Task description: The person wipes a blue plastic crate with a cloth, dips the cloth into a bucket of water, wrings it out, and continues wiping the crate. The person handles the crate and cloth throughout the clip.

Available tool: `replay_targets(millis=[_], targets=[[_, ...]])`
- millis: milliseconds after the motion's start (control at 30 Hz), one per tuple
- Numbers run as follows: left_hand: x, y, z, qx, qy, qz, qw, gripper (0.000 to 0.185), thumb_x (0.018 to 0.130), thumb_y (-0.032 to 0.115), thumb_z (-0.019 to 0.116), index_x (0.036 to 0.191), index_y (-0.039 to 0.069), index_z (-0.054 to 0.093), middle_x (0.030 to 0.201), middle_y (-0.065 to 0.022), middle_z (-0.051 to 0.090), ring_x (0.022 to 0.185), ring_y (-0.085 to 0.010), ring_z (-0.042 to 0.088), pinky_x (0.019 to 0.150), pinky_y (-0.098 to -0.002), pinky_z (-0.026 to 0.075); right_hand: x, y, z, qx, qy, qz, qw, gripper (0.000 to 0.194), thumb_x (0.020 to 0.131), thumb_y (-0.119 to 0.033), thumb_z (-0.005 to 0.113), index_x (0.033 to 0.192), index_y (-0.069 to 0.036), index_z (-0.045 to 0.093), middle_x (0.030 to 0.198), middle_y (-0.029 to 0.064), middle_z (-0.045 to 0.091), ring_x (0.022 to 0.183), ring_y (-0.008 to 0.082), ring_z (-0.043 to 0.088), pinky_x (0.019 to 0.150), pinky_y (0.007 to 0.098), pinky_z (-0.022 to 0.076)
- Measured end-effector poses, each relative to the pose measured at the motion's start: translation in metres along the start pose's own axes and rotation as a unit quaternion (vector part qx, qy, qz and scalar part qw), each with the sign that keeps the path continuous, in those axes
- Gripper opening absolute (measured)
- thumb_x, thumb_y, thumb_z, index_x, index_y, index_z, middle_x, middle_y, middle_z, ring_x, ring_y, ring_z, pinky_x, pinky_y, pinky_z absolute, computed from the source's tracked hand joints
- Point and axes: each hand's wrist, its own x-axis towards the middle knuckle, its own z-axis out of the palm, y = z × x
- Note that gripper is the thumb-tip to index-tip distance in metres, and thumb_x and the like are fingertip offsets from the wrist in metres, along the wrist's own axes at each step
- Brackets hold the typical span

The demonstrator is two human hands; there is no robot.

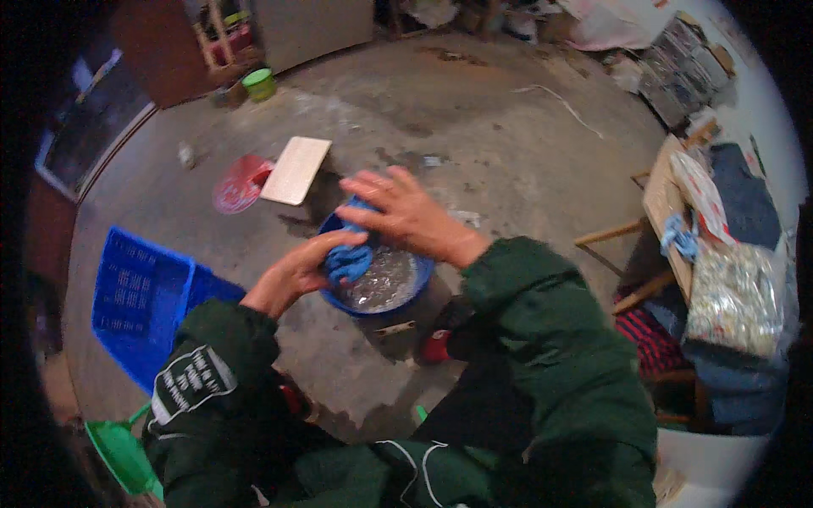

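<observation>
Below me a round blue bucket (416, 298) of sudsy, greyish water stands on the concrete floor. Over its left side my left hand (298, 270) grips a bunched wet blue cloth (349, 261). My right hand (403, 213) lies palm down over the upper part of the cloth, its fingers spread and pointing left. Whether the right fingers hold any of the cloth cannot be told. Both hands look wet and are above the water.
A blue plastic crate (136, 286) and a green dustpan (124, 454) are at the left. Beyond the bucket are a low stool with a pale top (296, 170) and a red plastic item (238, 187). A wooden table (664, 190) with bags and cloths stands at the right.
</observation>
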Motion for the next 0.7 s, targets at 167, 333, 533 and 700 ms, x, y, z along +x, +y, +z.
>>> replay_targets(millis=[167,333,533,700], targets=[[-0.025,0.001,0.010,0.083,-0.044,0.024,0.995,0.067,0.081,0.030,0.078,0.133,0.004,0.047,0.118,-0.0096,0.062,0.099,-0.0212,0.064,0.087,-0.0376,0.053,0.012,-0.008,0.027,-0.036,0.162,-0.053,0.985,0.011,0.079,-0.016,0.058,0.088,-0.014,0.053,0.099,0.0062,0.060,0.104,0.0252,0.060,0.094,0.0438,0.0440],[-0.011,0.005,0.002,0.294,0.019,0.035,0.955,0.076,0.072,0.022,0.084,0.136,0.005,0.045,0.119,-0.0089,0.063,0.106,-0.0209,0.062,0.095,-0.0363,0.049,0.010,-0.005,0.039,-0.020,0.053,0.002,0.998,0.015,0.079,-0.015,0.060,0.093,-0.013,0.055,0.079,0.0065,0.058,0.077,0.0241,0.064,0.066,0.0392,0.0543],[0.018,-0.017,-0.009,0.675,0.212,0.143,0.692,0.068,0.065,0.022,0.083,0.123,0.010,0.049,0.098,-0.0213,0.068,0.095,-0.0365,0.066,0.081,-0.0440,0.053,-0.002,-0.024,0.064,0.068,-0.012,0.134,0.989,0.033,0.077,-0.011,0.065,0.109,-0.013,0.056,0.075,0.0128,0.066,0.067,0.0323,0.068,0.055,0.0420,0.0539],[0.032,-0.026,-0.013,0.744,0.242,0.172,0.599,0.056,0.069,0.014,0.076,0.117,0.012,0.046,0.089,-0.0205,0.069,0.085,-0.0407,0.066,0.070,-0.0504,0.052,-0.014,-0.032,0.071,0.156,-0.073,0.253,0.952,0.056,0.068,-0.008,0.072,0.120,-0.010,0.049,0.076,0.0187,0.066,0.073,0.0404,0.066,0.062,0.0500,0.0509]])
